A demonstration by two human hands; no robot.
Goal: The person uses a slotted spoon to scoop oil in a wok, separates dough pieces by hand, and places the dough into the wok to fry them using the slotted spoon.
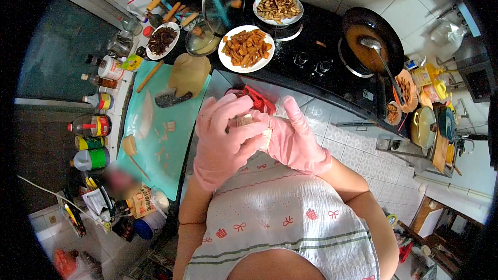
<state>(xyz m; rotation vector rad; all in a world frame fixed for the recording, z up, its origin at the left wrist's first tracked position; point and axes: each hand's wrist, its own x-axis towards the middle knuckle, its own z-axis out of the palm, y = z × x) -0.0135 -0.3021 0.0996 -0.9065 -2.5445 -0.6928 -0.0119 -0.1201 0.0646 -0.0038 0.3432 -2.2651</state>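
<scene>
Kitchen bench [282,58] runs across the upper area, with a plate [234,65] of orange-brown strips on it. At left, a teal mat [179,168] carries a cleaver [168,99] and scattered pale strips [165,137]. Left hand [224,137] and right hand [295,137], both in pink gloves, meet in front of the apron [290,197]. Fingers of both hands close on a small pale piece [267,139], partly hidden between them; the right thumb stands clear
</scene>
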